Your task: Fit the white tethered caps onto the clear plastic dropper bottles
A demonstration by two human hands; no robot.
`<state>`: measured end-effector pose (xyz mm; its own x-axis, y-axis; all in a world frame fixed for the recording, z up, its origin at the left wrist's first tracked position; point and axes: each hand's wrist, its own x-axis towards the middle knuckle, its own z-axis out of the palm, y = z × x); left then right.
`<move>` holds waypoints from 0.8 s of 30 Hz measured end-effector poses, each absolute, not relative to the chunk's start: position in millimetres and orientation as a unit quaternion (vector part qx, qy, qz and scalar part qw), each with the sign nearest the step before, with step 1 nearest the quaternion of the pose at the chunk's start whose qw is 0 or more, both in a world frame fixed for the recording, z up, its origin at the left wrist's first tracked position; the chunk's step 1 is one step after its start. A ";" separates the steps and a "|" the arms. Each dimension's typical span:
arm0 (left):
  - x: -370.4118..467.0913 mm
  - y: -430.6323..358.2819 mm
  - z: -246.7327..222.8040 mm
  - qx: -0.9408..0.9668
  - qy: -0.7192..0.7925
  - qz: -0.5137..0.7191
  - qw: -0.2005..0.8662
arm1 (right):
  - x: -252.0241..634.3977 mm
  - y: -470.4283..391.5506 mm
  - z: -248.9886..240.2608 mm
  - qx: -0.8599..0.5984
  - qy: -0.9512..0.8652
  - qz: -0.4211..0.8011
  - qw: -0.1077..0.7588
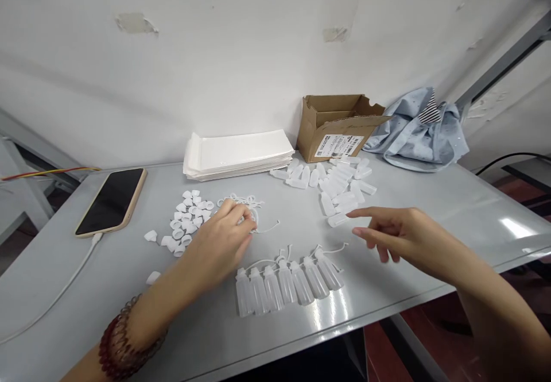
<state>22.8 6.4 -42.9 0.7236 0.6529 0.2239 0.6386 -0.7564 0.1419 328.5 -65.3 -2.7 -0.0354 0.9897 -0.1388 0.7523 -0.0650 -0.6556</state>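
My left hand (pixel 226 235) is pinched over a small heap of thin white cords (pixel 245 200). One cord (pixel 269 228) runs out to the right from its fingertips, though the grip itself is partly hidden. My right hand (pixel 394 232) has thumb and forefinger apart, the other fingers curled and nothing between them. Its forefinger reaches to a translucent plastic bottle (pixel 338 219) at the near edge of a loose pile of bottles (pixel 338 184); contact is hard to tell. Between the hands, a row of several bottles (pixel 286 284) lies side by side with cords at their necks.
White caps (pixel 187 218) lie scattered left of the cords. A phone (pixel 112 201) with a charging cable (pixel 73 284) is at the left. Against the wall stand stacked white trays or envelopes (pixel 241 152), an open cardboard box (pixel 340 132) and bunched blue cloth (pixel 422 135).
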 end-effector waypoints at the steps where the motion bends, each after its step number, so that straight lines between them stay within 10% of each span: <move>1: 22.0 7.1 -43.0 0.932 0.342 0.119 0.007 | 332.3 -59.9 -2.9 -0.662 -0.671 0.274 0.191; 17: 25.0 0.6 -24.6 0.740 0.467 0.289 0.389 | 332.9 -26.4 -25.6 -0.567 -0.813 0.106 0.081; 24: 25.5 -1.2 -22.6 0.585 0.487 0.384 0.522 | 286.7 -13.1 -1.7 -0.467 -0.714 0.295 0.430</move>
<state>25.5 -1.2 -22.6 0.2308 0.9713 -0.0582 0.1681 0.0191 0.9856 286.7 -13.1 -1.7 -0.1936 0.9210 0.3382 0.4143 0.3892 -0.8227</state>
